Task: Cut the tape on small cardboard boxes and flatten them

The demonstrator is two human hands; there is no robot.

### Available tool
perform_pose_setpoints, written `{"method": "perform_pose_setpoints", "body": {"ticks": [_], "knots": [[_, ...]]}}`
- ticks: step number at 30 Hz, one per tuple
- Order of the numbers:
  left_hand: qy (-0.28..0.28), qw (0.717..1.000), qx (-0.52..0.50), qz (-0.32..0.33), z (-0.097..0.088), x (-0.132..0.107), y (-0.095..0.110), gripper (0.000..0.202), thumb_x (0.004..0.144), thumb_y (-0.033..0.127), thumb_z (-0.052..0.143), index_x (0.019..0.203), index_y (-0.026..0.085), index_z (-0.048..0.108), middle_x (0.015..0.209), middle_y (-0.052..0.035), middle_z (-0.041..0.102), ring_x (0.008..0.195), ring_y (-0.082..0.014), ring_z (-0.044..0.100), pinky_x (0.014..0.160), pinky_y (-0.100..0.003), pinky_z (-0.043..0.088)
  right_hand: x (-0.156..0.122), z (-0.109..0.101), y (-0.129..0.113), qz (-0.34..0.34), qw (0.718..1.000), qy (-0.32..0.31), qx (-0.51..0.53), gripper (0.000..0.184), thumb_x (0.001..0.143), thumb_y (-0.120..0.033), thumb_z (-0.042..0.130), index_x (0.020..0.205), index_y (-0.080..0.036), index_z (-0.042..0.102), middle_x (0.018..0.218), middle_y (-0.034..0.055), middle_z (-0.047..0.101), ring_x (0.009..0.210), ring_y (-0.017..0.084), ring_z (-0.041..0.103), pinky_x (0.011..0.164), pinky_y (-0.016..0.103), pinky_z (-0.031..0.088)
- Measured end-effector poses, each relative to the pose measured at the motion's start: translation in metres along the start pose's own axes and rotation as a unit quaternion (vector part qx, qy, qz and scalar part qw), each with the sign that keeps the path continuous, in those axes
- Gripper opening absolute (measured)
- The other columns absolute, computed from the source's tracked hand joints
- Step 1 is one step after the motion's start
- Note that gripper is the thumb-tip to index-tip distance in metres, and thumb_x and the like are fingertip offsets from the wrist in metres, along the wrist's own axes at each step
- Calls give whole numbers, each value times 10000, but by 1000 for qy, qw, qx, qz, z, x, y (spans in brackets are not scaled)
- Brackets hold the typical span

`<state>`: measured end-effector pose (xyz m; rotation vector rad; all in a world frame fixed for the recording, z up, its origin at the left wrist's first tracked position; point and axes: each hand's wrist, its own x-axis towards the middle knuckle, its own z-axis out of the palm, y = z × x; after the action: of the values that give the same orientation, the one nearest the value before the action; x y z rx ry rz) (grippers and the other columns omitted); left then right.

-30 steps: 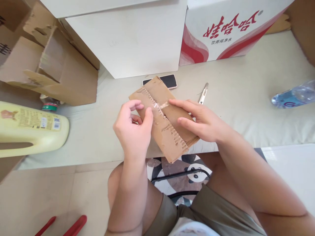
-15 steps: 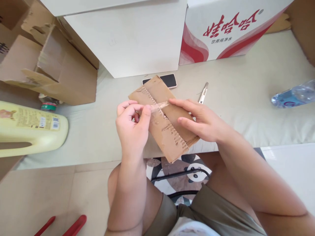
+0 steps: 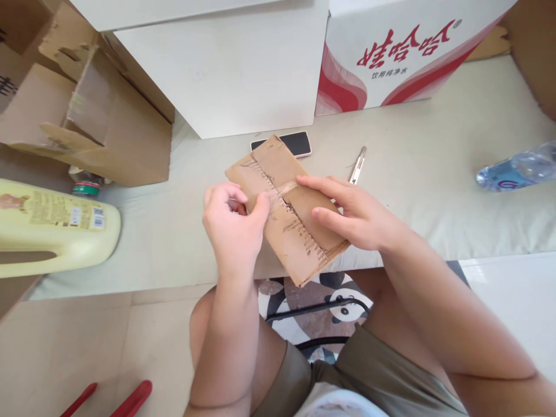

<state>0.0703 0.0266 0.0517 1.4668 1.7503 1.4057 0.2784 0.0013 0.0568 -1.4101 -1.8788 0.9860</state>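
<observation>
A folded piece of brown cardboard (image 3: 299, 252) with a torn, ridged seam lies slanted on the cloth-covered surface. A short strip of clear tape (image 3: 286, 187) crosses its seam. My left hand (image 3: 234, 220) is at the cardboard's left edge, its fingers curled and its thumb on the strip's left end; the fingertips are partly hidden. My right hand (image 3: 351, 211) rests on the cardboard's right side, index finger and thumb stretched out, the fingertip touching the strip's right end. Behind the cardboard lies a dark-faced, phone-like object (image 3: 297, 143), partly covered. A utility knife (image 3: 358, 165) lies beyond my right hand.
White boxes (image 3: 243, 75) and a red-and-white printed carton (image 3: 391, 63) stand at the back. Brown cardboard boxes (image 3: 125, 121) and a pale yellow jug (image 3: 87, 223) are on the left. A water bottle (image 3: 516, 168) lies at the right. Red handles (image 3: 132, 399) show at lower left.
The strip's left part, raised and pinched by my left hand before, now lies flatter on the cardboard. My left thumb has shifted slightly down. My right hand has barely moved.
</observation>
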Motion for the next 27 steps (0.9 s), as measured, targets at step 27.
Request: {"method": "perform_pose_setpoints", "body": {"ticks": [27], "knots": [[-55, 991, -39, 113, 5, -7, -31, 69, 853, 211, 644, 875, 234, 704, 1188, -64, 549, 1200, -218, 542, 945, -332, 518, 7, -6, -11, -26, 981, -69, -181, 625, 960, -352, 410, 1581, -305, 471, 1707, 98, 342, 1460, 409, 501, 1063, 647, 527]]}}
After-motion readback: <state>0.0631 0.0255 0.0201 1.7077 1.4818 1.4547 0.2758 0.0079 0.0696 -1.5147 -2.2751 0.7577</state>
